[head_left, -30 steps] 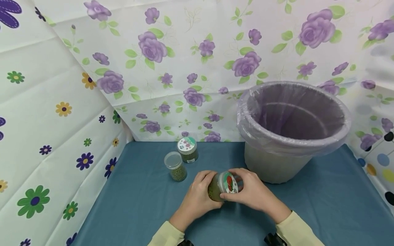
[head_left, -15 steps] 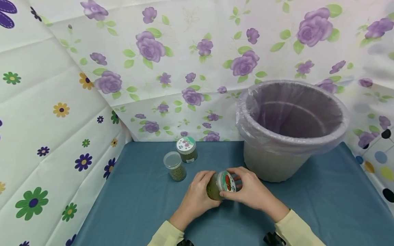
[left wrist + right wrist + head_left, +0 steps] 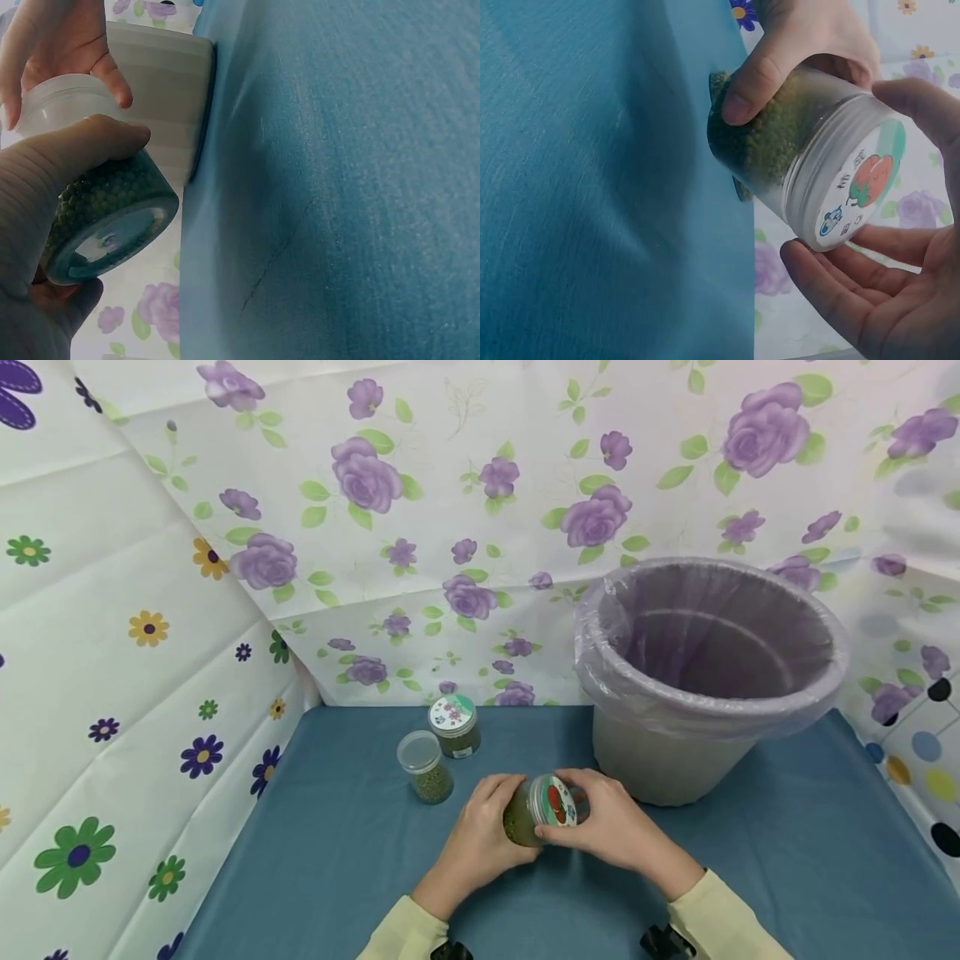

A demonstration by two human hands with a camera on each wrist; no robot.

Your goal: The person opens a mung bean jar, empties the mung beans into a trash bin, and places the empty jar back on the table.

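In the head view's lower centre, the left grip (image 3: 483,831) clasps a tilted jar (image 3: 519,820), the right grip (image 3: 603,818) its lid (image 3: 558,802); the jar's long axis runs left to right, lid facing right.

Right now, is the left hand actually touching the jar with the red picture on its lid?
Touching. The right wrist view shows the left hand on the jar, thumb laid against its side wall, clear of the lid.

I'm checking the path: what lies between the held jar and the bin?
In the head view, the right hand, gripping the lid, lies between the held jar and the bin.
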